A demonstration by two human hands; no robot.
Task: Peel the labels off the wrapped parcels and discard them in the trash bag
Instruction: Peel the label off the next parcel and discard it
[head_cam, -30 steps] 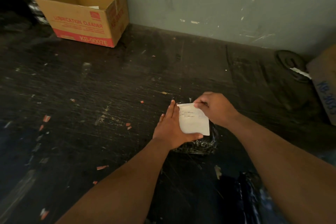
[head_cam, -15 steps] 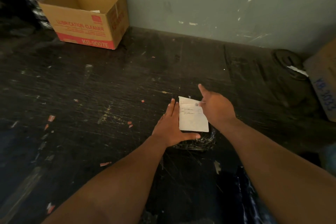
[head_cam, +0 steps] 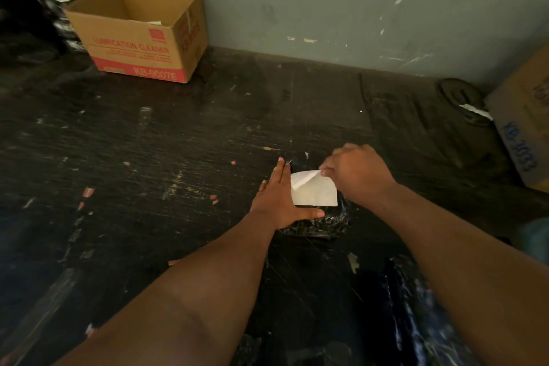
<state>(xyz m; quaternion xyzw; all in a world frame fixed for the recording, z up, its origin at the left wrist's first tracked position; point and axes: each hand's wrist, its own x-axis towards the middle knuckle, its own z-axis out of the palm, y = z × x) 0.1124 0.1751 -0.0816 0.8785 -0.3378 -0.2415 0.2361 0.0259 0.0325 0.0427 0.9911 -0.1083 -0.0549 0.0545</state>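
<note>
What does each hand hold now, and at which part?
Right hand pinches the label at its lifted far corner. Left hand lies flat on the parcel.

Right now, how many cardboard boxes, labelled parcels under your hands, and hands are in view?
Cardboard boxes: 2, the open box and the box at the right edge
Labelled parcels: 1, parcel with label
Hands: 2, left hand, right hand
Total: 5

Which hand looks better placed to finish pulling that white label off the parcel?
The right hand: it already pinches the white label's lifted far corner. The left hand lies flat, steadying the black wrapped parcel beside the label.
</note>
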